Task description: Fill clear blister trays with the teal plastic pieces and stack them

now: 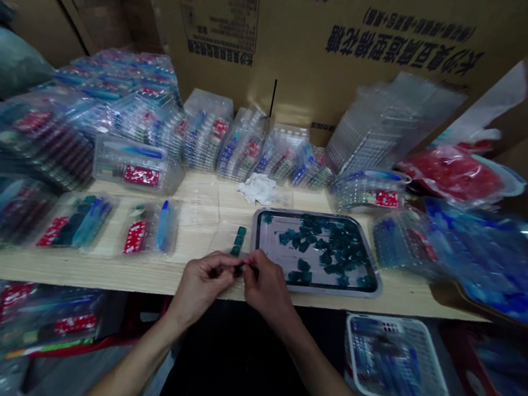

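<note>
My left hand (203, 284) and my right hand (267, 287) meet at the table's front edge, fingers closed in a pinch. Between their fingertips is a small dark piece (239, 269), mostly covered by the fingers. Just beyond them, a short row of dark green square pieces (239, 240) lies on clear plastic. To the right of my right hand is a grey-rimmed tray (376, 286), with many loose dark green pieces (308, 234) scattered in it.
Clear plastic packs with red cards and blue pens (136, 229) stand along the left and back. A crumpled white tissue (258, 189) lies behind the tray. Clear empty trays (386, 127) are stacked at back right, near blue packets (495, 263). Below sits a white basket (437, 380).
</note>
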{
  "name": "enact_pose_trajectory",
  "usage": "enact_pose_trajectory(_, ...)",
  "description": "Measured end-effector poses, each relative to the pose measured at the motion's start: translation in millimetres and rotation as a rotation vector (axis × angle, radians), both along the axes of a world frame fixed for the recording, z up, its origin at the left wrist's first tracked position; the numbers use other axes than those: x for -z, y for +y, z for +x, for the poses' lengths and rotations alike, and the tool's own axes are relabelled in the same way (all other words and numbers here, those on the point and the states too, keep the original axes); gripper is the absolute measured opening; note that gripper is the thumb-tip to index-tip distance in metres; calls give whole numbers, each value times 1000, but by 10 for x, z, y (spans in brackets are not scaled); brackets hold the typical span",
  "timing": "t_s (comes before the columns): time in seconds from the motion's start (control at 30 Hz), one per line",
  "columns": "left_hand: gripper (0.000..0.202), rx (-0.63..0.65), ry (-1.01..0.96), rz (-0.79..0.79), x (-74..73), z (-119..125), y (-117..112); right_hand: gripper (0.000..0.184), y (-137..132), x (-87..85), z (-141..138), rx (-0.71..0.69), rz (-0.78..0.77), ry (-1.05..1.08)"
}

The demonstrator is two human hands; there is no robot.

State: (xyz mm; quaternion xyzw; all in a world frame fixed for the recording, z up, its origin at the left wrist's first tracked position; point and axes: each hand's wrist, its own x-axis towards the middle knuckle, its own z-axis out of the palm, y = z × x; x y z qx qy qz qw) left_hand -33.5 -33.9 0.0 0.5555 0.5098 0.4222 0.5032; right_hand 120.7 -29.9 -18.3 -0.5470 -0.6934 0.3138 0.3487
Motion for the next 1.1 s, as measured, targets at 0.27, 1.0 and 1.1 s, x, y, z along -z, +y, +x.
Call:
enact_pose_trajectory(0.27, 20, -32, 249, 257, 62, -386, 220, 29, 203, 55, 561, 99, 173, -292)
enact_pose_trajectory(1.0, 23, 325, 447, 632, 407, -344, 357, 26, 167, 132, 1383, 169, -9, -606)
enact_pose_trajectory(1.1, 25, 295, 509, 699, 486, -326, 343, 29, 131, 34, 1277, 67, -93, -735)
